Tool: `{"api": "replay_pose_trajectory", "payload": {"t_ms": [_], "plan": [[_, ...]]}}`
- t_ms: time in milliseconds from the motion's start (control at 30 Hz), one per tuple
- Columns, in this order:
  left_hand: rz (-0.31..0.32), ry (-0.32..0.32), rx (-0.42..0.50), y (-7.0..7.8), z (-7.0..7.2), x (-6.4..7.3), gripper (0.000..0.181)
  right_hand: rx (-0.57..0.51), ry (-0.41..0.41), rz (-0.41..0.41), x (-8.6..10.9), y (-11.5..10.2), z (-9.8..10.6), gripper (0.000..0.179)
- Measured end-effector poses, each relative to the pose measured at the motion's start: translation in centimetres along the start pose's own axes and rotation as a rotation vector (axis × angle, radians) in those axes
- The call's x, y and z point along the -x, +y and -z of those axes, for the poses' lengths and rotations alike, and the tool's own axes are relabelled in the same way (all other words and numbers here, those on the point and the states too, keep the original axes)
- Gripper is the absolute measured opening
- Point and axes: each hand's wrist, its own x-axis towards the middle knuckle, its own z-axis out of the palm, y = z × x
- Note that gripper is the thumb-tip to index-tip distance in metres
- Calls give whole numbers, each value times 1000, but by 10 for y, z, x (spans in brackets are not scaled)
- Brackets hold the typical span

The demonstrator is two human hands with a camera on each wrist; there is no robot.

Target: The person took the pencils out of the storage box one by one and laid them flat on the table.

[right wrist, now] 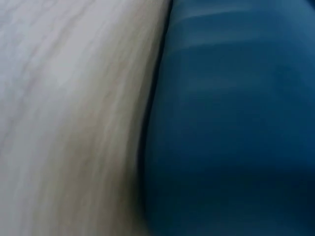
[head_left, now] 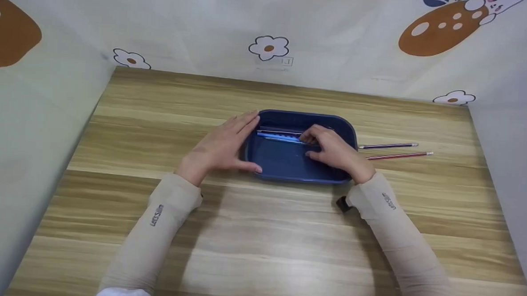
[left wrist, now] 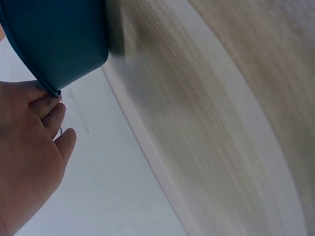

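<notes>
On the table a dark blue plastic bin (head_left: 285,166) with rounded corners holds blue pens (head_left: 281,137) and a dark pencil (head_left: 278,131), lying side by side near its far wall. My left hand (head_left: 223,144) spreads along the bin's left rim, fingers straight at the far corner and thumb at the near one. In the left wrist view those fingertips touch the bin's rim (left wrist: 29,69). My right hand (head_left: 332,146) reaches inside the bin; its bent fingers touch the pens' right ends, and its thumb stands apart. The right wrist view has only the bin's wall (right wrist: 226,123), blurred.
Just right of the bin, a dark pencil (head_left: 388,146) and a red pencil (head_left: 401,156) lie on the wooden table (head_left: 259,245). A patterned white sheet (head_left: 197,25) hangs behind the table, and pale walls flank it on both sides.
</notes>
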Motion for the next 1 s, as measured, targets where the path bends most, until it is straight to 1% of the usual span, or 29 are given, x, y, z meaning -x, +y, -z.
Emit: {"api": "replay_pose_trajectory", "payload": {"t_ms": [200, 500, 733, 1000], "plan": [[1, 4, 1, 0, 0, -1, 127, -8, -10, -17, -2, -2, -1, 27], [6, -4, 4, 0, 0, -1, 127, 42, -28, 15, -4, -5, -5, 18], [-9, 15, -8, -1, -2, -1, 125, 62, -35, 37, -4, -2, -7, 17], [-19, 22, -14, -2, -2, -2, 126, 44, -58, 84, -2, -2, -6, 13]]}}
